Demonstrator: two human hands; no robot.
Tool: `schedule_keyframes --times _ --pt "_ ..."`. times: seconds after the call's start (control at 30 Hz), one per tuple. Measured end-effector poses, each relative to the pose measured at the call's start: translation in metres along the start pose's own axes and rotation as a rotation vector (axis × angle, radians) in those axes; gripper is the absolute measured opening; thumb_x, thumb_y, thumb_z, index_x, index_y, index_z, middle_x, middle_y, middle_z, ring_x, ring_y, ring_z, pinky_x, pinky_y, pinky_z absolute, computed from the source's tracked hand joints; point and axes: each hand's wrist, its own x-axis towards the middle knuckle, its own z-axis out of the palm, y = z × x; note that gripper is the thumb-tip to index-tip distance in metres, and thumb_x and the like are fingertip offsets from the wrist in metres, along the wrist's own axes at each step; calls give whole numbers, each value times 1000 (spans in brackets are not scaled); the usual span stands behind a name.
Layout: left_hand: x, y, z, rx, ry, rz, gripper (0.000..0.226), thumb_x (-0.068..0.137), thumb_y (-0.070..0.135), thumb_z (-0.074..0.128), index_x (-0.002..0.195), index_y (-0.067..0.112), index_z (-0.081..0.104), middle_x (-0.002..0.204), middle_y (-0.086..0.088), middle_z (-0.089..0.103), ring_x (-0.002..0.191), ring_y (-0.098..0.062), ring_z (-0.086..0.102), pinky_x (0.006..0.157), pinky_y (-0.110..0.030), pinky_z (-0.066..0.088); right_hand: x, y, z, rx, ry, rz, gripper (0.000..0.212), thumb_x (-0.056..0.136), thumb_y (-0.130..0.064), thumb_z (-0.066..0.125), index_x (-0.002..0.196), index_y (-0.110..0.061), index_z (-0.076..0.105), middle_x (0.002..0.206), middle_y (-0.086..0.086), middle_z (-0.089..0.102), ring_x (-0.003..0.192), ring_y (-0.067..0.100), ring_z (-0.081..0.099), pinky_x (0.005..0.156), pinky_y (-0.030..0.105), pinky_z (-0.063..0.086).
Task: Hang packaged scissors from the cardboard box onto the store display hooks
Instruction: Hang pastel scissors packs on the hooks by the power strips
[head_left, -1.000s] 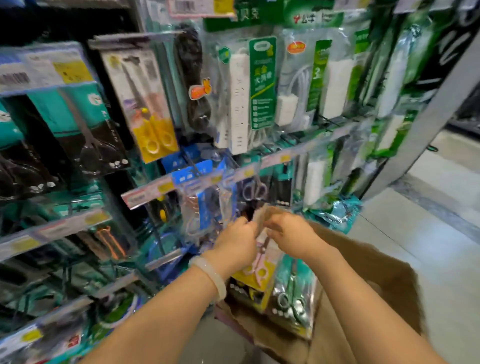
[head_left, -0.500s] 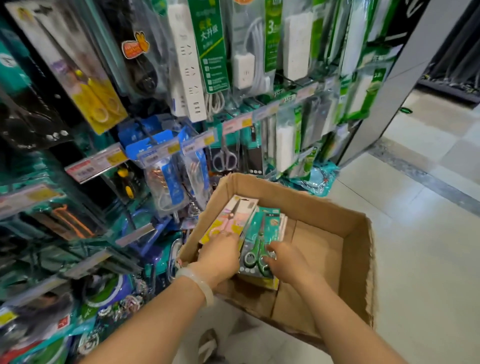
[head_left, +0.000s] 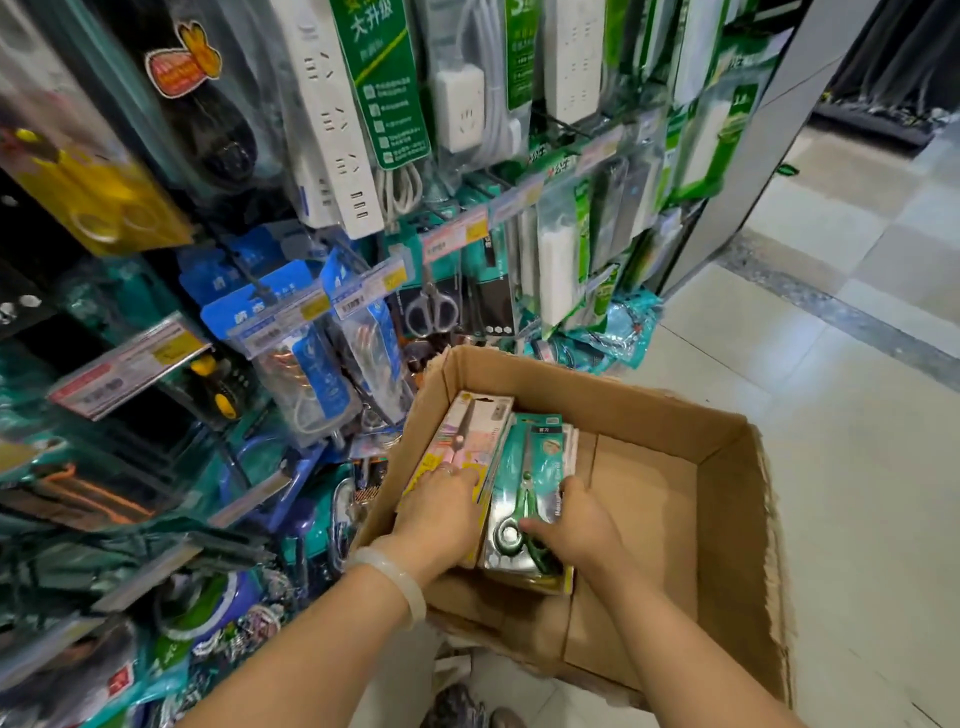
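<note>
Both hands down inside the cardboard box (head_left: 644, 415) at lower centre of the frame. Left hand (head_left: 441, 514), with a pale bangle (head_left: 395, 582) on its wrist, lying on the lower end of the pink and yellow scissors pack (head_left: 467, 431), fingers bent over the pack's edge beside the neighbouring stack; cannot tell whether truly gripping or only pressing. Right hand (head_left: 576, 525) curled round the right edge of the teal scissors pack (head_left: 535, 467), thumb across its front by the green handles, fingers at the far side, grasping it. Both packs flat on top of stacks against the left wall of the box, side by side and touching, pink one to the left. Rest of the box floor to the right showing bare brown cardboard. Box standing on pale floor tiles (head_left: 831, 389), its left side just beside the display rack. Across the left and top of the frame, hanging goods: white power strips (head_left: 332, 119) with green labels at top centre, blue packs (head_left: 311, 364) with price tags at centre left, a yellow pack (head_left: 98, 197) at upper left, blurred, and steel scissors (head_left: 431, 312) in a dark pack just above the far corner of the box.
</note>
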Motion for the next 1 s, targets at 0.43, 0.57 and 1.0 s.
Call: schedule_keyframes --times 0.43,0.57,1.0 --pt "44 23 -3 -138 -76 119 34 94 25 51 127 13 52 129 -10 54 120 -25 49 97 -33 41 6 16 -9 595 -133 262 30 78 -9 75 102 -3 58 82 1 68 64 11 65 55 23 52" --pt "51 36 -6 -261 -116 44 35 92 29 53 123 11 51 122 -8 58 113 -25 54 88 -29 42 -5 20 -24 768 -119 199 25 82 -8 70 102 -1 58 80 0 71 63 11 65 55 21 45" --pt "51 10 -23 -1037 -129 -382 21 92 -2 48 76 8 57 75 -13 63 67 -27 61 66 -35 54 10 13 -15 350 181 169 24 84 -26 69 78 -17 48 70 -3 53 71 18 52 73 36 46"
